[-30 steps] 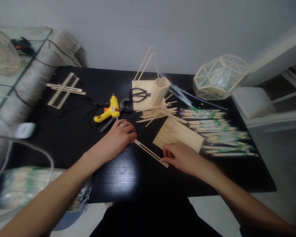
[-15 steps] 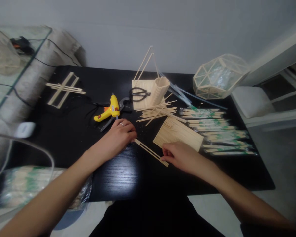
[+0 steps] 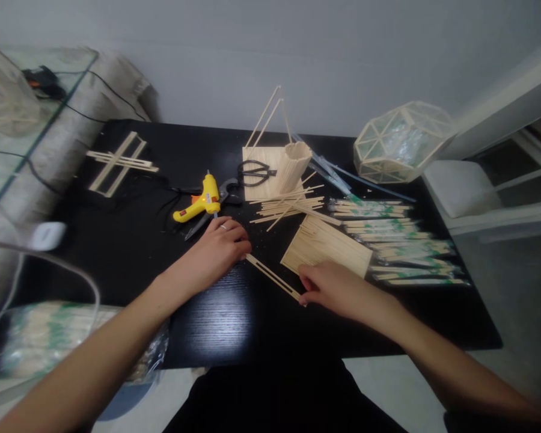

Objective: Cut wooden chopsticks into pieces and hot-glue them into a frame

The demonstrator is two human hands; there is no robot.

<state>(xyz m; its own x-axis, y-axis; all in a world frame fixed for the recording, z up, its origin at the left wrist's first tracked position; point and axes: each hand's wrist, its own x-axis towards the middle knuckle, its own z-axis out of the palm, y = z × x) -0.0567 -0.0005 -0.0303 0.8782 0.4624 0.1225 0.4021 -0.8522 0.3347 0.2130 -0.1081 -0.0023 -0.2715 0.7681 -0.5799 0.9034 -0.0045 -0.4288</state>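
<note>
A narrow frame of thin wooden sticks [image 3: 273,276] lies slantwise on the black table, with a slot between its two long sides. My left hand [image 3: 228,240], a ring on one finger, is closed around its upper left end. At the lower right end, the thumb and fingers of my right hand [image 3: 320,282] pinch the frame. A flat wooden stick panel [image 3: 338,243] lies just beyond my right hand and is partly covered by it. The yellow glue gun [image 3: 202,199] rests beyond my left hand, on top of dark pliers [image 3: 228,191].
Loose sticks [image 3: 284,209] lie in a pile before a stick cup [image 3: 294,168] and black-handled scissors [image 3: 255,173]. Wrapped chopsticks [image 3: 388,231] line the right. A crossed stick frame [image 3: 119,162] sits at left; a faceted stick container [image 3: 401,144] stands at back right.
My right hand has shifted slightly down over the frame's lower right end, which it now covers more. My left hand keeps its hold at the other end.
</note>
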